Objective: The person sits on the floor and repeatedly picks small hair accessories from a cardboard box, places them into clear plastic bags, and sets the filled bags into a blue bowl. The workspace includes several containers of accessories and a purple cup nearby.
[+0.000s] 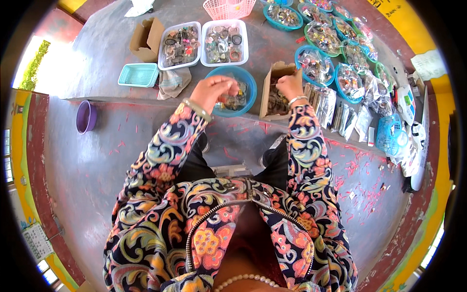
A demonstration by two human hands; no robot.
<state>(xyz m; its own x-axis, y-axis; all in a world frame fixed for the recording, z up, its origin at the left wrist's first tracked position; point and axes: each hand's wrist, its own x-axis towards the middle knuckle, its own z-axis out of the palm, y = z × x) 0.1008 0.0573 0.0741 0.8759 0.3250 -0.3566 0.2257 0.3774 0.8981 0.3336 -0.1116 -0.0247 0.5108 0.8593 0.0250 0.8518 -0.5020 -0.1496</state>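
Above the left part of a round blue basin (252, 100), my left hand (210, 92) is closed, its fingers curled together. Its fingertips are a little blurred, and what they hold, if anything, does not show. Inside the basin lie clear plastic packets (238, 101) with small dark and yellowish items. My right hand (290, 87) is closed at the right side of an open cardboard box (265, 100), its fingertips reaching over the opening. The box holds a heap of brownish small things (277, 104). Whatever is in the right fingers is hidden.
Two white trays (245, 58) of hair ties and trinkets stand beyond the basin, with a turquoise basket (138, 75), another cardboard box (146, 41) and a cloth (173, 83) to their left. Several packet-filled basins (316, 68) crowd the right. A purple bucket (86, 117) stands lower left.
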